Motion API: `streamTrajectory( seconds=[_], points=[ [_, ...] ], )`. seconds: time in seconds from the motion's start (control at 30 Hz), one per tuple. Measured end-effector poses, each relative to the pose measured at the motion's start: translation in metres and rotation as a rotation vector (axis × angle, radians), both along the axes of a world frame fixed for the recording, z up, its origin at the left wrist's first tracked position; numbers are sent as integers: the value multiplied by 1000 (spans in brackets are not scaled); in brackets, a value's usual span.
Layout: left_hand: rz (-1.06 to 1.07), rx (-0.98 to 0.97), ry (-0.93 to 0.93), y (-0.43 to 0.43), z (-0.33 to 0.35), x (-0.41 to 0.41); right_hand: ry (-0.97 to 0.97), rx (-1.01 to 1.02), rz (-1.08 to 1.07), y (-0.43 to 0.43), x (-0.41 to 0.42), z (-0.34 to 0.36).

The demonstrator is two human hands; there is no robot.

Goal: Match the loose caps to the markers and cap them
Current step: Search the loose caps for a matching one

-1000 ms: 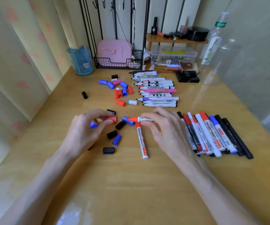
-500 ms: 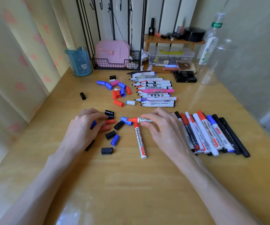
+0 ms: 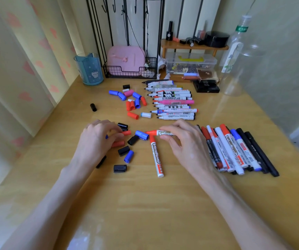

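- Step in hand: pairing a red cap with an uncapped red marker (image 3: pixel 154 132), at the middle of the desk (image 3: pixel 145 210).
- Right hand (image 3: pixel 184 143): thumb and fingers are curled round the marker's barrel. The marker lies level on the desk, its bare tip pointing toward the left edge and just beside a blue cap (image 3: pixel 142 135).
- Left hand (image 3: pixel 98 141): its fingers are bent down over two red caps, the upper red cap (image 3: pixel 128 132) at the fingertips and the lower red cap (image 3: pixel 118 144) by the thumb. I cannot tell whether either is actually pinched.
- Elsewhere: a second whiteboard marker (image 3: pixel 156 157) lies crosswise below the held one. The finished row (image 3: pixel 235 148) sits toward the right edge, and the uncapped markers (image 3: pixel 173 103) and spare caps (image 3: pixel 132 103) toward the back edge.
- Next move, in my judgement: take up one red cap with its open end facing the tip, bring it in line with the barrel and press it home. The blue cap lies in the path and may need nudging aside.
- Against a second ago: only one red cap showed then, held at the left fingertips; now a second shows by the thumb. The right hand and its marker have scarcely shifted.
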State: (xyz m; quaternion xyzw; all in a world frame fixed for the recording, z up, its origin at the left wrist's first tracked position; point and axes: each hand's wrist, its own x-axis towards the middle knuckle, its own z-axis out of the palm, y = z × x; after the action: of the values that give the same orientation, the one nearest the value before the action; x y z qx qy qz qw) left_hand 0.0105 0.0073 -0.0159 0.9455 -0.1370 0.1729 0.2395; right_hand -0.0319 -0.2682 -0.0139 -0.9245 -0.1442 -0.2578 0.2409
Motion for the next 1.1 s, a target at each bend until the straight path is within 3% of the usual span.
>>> streamTrajectory(
  seconds=[0.1,0.27,0.67,0.8,1.1],
  points=[
    [-56,-187,54,-9,6,-10,-27,15,21,1,-1,2],
    [-155,-267,68,-22,11,-21,-54,32,42,2,-1,3],
    [-285,-280,105,-26,3,-21,-67,-9,117,5,-3,1],
    [-312,-182,37,-29,1,-25,-77,-10,127,6,-3,-1],
    [-309,-213,-62,-27,3,-27,-107,34,108,13,-5,-5]
  ],
)
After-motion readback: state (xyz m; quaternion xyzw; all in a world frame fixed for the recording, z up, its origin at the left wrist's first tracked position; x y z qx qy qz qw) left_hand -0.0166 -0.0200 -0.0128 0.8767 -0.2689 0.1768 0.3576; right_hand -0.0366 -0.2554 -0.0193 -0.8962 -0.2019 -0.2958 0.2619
